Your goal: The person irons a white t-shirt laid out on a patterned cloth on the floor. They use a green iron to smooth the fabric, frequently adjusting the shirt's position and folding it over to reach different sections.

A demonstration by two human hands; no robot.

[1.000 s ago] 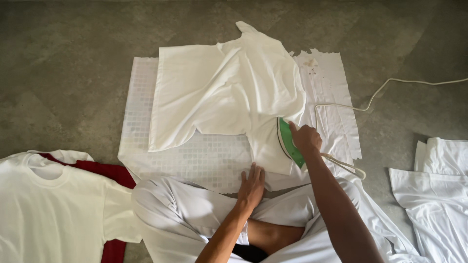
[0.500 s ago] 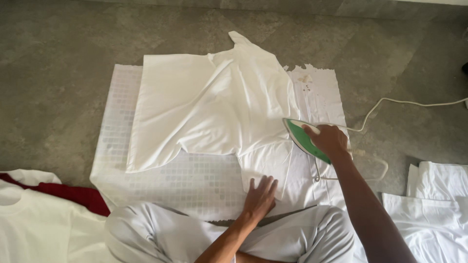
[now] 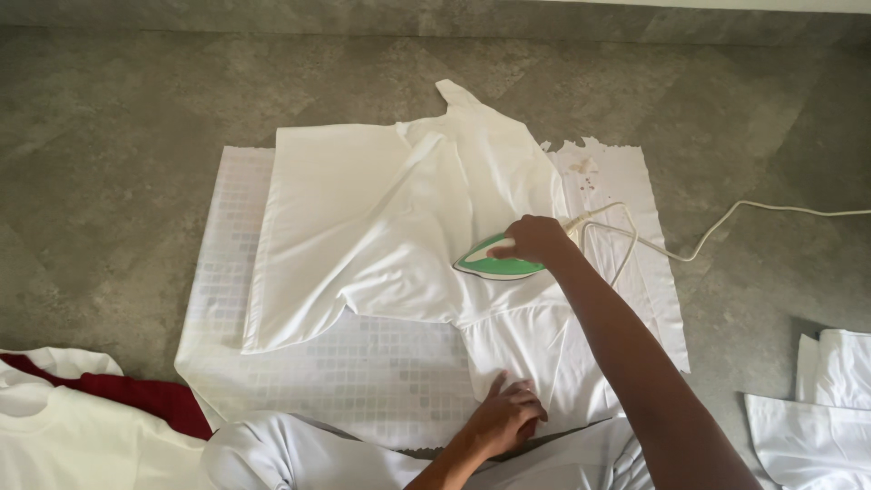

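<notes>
The green iron [image 3: 494,264] sits flat on the white garment [image 3: 399,227], right in the middle of the spread, its pointed nose aimed to the left. The right hand [image 3: 535,239] is clamped around the handle from above, fingers curled shut over it, the arm stretching in from the lower right. A pale cord [image 3: 726,220] loops off the back of the iron, curls once over the cloth and snakes away across the floor to the right edge.

The garment lies face down and spread wide, one big panel folded out to the left, a narrow strip running down toward the person. And there is the left hand [image 3: 504,417], pressed flat on that lower strip, fingers together and stretched out, palm down, gripping nothing, just pinning the fabric.

Underneath, a white mat with a faint grey check pattern [image 3: 299,381] covers the floor, its far right corner ragged and marked with a small brownish stain [image 3: 583,168]. All of it rests on a grey stone floor [image 3: 118,163].

Down at the lower left, a white T-shirt [image 3: 82,445] lies over a dark red cloth [image 3: 145,399]. At the lower right, folded white clothes [image 3: 817,408] sit well apart from the mat.
</notes>
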